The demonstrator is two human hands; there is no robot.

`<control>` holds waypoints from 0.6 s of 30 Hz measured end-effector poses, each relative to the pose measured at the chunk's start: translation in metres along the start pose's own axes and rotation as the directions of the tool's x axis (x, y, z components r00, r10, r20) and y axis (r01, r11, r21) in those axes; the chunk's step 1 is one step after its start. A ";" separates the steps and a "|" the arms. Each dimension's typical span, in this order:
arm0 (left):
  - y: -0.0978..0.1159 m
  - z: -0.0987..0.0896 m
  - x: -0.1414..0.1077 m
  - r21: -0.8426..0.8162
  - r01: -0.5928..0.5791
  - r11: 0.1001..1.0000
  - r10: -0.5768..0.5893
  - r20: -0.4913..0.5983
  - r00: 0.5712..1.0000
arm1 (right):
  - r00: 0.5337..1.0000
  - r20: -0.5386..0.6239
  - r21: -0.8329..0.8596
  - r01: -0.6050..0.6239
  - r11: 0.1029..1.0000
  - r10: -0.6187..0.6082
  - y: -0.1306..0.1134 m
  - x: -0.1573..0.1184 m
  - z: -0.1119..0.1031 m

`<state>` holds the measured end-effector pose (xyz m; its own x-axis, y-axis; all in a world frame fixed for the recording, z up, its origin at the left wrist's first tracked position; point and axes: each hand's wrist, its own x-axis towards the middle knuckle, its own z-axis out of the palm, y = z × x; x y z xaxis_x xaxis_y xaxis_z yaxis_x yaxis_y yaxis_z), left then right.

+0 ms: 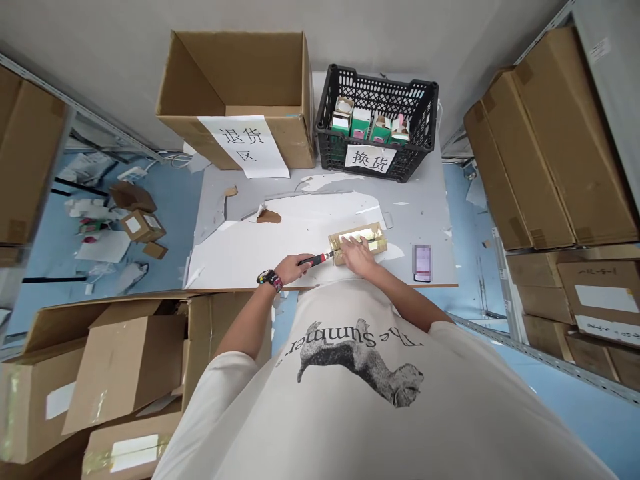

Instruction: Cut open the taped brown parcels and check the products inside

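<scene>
A small taped brown package [379, 247] with a white label lies on the white table [225, 263], near its front edge. My left hand [293, 269] is wrapped round a black and red cutter [318, 259], whose tip touches the package's left end. On top of the package rests my right hand [356, 255], its fingers spread over the label. A dark patterned watch sits on my left wrist.
A large open carton [295, 140] and a black crate [333, 152] holding small green and white boxes stand at the table's back. A phone [423, 263] lies on the right. Cartons [125, 360] are stacked at lower left; shelves of boxes [550, 147] flank the right.
</scene>
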<state>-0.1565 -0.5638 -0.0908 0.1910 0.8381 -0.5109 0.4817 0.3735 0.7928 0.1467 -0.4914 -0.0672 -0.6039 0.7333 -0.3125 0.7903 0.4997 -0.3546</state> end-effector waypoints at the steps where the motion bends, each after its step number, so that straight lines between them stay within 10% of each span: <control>1: -0.001 0.006 -0.001 -0.032 -0.005 0.999 0.005 -0.005 1.000 | 1.000 -0.012 0.012 0.014 1.000 -0.013 0.002 -0.001 0.000; 6: -0.016 0.028 -0.019 -0.227 0.048 0.973 -0.056 -0.027 0.998 | 0.989 -0.134 0.095 0.069 0.993 -0.056 0.016 -0.005 0.003; 13: -0.045 0.037 -0.043 -0.505 0.032 0.863 -0.229 -0.332 0.915 | 0.961 -0.267 0.052 0.086 0.995 -0.069 0.030 0.008 0.019; 18: -0.048 0.047 -0.049 -0.455 -0.042 0.890 -0.191 -0.454 0.871 | 0.963 -0.230 -0.048 0.132 0.990 -0.139 0.040 0.021 0.024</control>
<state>-0.1482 -0.6416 -0.1192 -0.3135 0.8387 -0.4454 0.0319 0.4780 0.8778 0.1629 -0.4673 -0.1088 -0.6680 0.7425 -0.0492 0.7078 0.6135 -0.3503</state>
